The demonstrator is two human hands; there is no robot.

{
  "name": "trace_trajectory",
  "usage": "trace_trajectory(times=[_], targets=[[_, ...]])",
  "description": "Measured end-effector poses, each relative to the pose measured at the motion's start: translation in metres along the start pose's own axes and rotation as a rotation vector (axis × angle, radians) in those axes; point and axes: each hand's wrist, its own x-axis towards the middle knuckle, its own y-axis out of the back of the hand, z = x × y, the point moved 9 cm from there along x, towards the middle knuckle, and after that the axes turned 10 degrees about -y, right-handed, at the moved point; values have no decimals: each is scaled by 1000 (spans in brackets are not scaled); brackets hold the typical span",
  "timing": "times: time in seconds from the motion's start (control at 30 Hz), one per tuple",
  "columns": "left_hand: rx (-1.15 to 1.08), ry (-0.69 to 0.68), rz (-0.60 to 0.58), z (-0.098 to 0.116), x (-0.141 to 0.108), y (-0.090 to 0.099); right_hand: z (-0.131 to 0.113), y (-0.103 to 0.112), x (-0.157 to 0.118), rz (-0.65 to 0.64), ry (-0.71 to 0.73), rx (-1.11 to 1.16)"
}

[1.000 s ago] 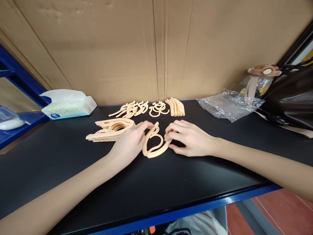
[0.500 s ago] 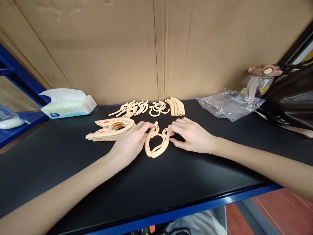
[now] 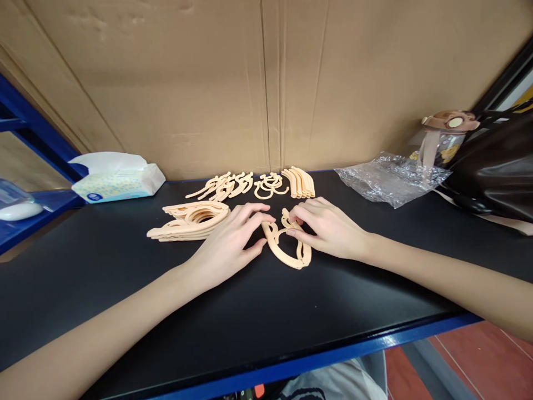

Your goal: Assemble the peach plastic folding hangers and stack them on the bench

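Note:
A beige plastic folding hanger [image 3: 287,259] lies on the black tabletop between my hands, its two arms joined at the near end and curved pieces inside. My left hand [image 3: 233,236] has its index fingertip on the far end of the left arm and its thumb against that arm's outer side. My right hand [image 3: 328,229] holds the right arm with thumb and fingers, hiding part of it. Just beyond my left hand sits a stack of similar beige hangers [image 3: 183,229].
Along the back lie loose beige arm pieces [image 3: 225,186], hooks [image 3: 266,191] and a row of curved bars [image 3: 298,183]. A tissue pack [image 3: 119,186] is at left. Clear plastic wrap [image 3: 391,180], a bottle [image 3: 447,136] and a dark bag [image 3: 495,166] occupy the right.
The folding hanger has shifted right and turned, its joined end swinging to the right. My left hand followed it rightward with the thumb and index finger further apart; my right hand now reaches over its right arm.

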Motion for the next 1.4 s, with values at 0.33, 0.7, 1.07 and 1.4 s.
trace_trajectory(times=[0.33,0.7,1.07,1.4], targets=[[-99,58,-73,0,-2,-10,-13,-3,-3,-77,118,101],[-152,127,-88,-2,-4,-12,0,13,-2,76,9,312],[16,-38,133,10,1,21,37,-15,5,-131,-411,1046],[-38,48,43,4,1,9,37,-26,0,-212,-515,1227]])
